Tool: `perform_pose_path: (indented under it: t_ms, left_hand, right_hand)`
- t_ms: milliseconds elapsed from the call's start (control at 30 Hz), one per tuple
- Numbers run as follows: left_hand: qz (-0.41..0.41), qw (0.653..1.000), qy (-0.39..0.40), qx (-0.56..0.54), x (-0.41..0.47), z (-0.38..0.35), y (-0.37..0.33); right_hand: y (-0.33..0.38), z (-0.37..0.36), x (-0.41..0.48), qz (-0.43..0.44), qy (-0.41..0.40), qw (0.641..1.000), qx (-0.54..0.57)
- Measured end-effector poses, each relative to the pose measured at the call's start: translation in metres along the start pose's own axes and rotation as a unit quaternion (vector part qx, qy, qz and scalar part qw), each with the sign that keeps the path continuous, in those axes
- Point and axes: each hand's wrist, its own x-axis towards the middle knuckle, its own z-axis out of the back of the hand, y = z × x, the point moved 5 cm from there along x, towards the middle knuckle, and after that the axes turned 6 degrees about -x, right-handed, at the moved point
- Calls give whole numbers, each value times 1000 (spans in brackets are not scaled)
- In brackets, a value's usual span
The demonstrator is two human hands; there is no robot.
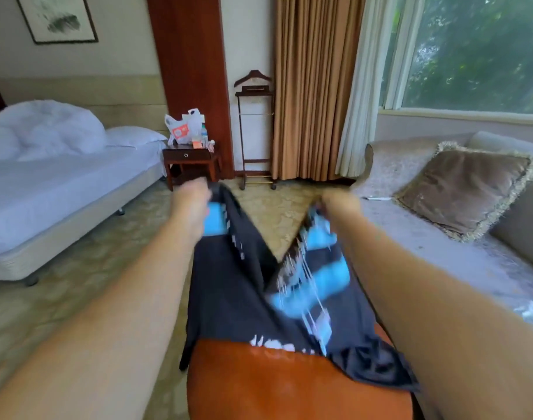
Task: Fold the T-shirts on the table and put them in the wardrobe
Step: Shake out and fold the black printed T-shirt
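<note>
A black T-shirt with light blue and white print hangs stretched between my two hands. Its lower part drapes onto a glossy brown table at the bottom of the view. My left hand grips one top edge of the shirt, fingers curled round the cloth. Out to the right, my right hand grips the other top edge. Both arms are stretched forward and the shirt sags in a V between them. The picture is motion-blurred.
A bed with white bedding stands at left, with a nightstand holding bags beside it. A wooden valet stand and brown curtains are ahead. A sofa with a cushion runs along the right under the window.
</note>
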Motion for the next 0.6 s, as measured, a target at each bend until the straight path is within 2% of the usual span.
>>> perform_pose_path:
  t_ms: [67,100,133,167,233,300,367,433,467,533,600]
  left_hand:
    - [-81,993,30,-85,4,-20,-74]
    - [-116,984,48,-127,1,-22,-100]
    - [-144,974,65,-160,-3,-19,-117]
    - [-159,969,74,-176,-6,-13,-123]
    - [-147,968,79,-187,-15,1,-109]
    - [-98,979,50,-171,-20,20,-72]
    - [-43,993,5,-113,-27,42,-31]
    - [2,999,-14,-40,-38,59,1]
    - [25,999,-21,-11,-45,65,14]
    - [56,997,-34,34,-57,76,33]
    - [71,994,-39,72,-67,84,44]
  right_hand:
    - [80,28,15,70,-86,980,164]
    - [109,45,18,98,-112,951,271]
    - [129,57,18,125,-104,926,341]
    - [141,70,18,166,-116,925,323]
    - [135,86,14,207,-168,961,69]
    - [95,94,15,175,-200,956,-123]
    - [39,93,13,108,-161,959,-205]
    - [-16,95,8,30,-125,979,-156]
    - [-40,97,0,-25,-119,991,-52]
    - [-85,102,-14,-110,-116,981,107]
    - [-115,110,-29,-154,-115,974,123]
